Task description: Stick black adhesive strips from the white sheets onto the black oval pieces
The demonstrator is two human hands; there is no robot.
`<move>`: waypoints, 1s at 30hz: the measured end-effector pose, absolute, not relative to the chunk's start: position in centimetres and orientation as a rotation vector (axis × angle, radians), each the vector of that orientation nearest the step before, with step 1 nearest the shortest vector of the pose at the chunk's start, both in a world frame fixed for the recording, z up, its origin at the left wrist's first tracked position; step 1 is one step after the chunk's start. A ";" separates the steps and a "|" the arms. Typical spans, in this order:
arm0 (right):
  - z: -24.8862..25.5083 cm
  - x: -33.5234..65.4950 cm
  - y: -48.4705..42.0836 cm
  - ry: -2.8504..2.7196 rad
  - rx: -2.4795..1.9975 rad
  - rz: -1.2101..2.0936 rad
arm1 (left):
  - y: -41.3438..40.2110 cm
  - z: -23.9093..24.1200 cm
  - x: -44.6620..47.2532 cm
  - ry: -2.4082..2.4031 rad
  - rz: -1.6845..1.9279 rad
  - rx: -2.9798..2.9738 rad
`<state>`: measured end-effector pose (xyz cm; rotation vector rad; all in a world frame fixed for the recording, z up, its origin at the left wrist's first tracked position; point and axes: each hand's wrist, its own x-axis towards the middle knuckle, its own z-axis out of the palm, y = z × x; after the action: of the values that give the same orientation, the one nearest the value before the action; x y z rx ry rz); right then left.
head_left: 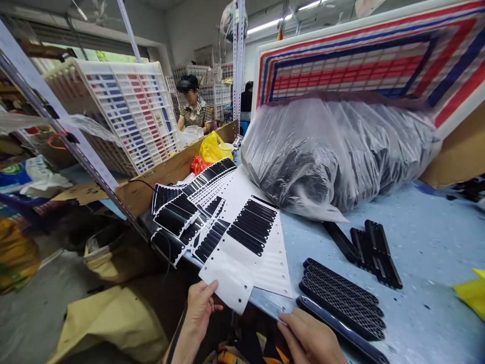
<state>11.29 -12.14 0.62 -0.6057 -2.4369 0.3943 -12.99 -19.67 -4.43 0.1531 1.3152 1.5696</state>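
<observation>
My left hand (200, 306) pinches the near corner of a white backing sheet (242, 253) that carries rows of black oblong stickers and hangs over the table's front edge. My right hand (308, 337) rests at the front edge with its fingers closed around the near end of a long black plastic strip (343, 331). Just beyond that strip lie several black mesh-patterned oblong parts (343, 296) side by side. More sticker sheets (189, 212) are fanned out in a pile to the left.
A large clear bag of black parts (333, 151) fills the table's middle. Black ribbed bars (369, 250) lie on the blue tabletop (428, 242). White crates (129, 111) lean at left, a striped board (379, 55) behind. A person (193, 108) sits far off. Bags cover the floor.
</observation>
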 end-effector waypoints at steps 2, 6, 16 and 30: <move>0.6 9.6 -11.4 -2.477 -0.620 0.365 | -20.6 -4.3 -12.3 1.295 1.590 0.175; -0.3 7.9 -9.9 -2.477 -0.691 0.306 | -23.9 -5.5 -11.2 1.215 1.316 0.380; -2.8 6.2 -9.9 -2.482 -0.841 0.397 | -20.3 -1.6 -12.8 1.337 1.495 0.357; -1.4 6.2 -11.4 -2.273 -0.711 0.618 | -19.4 -1.5 -10.1 1.213 1.515 0.281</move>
<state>6.22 -11.37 -1.36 -0.7105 -2.2727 0.6179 -10.12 -19.42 -1.55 0.2808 1.2134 1.5145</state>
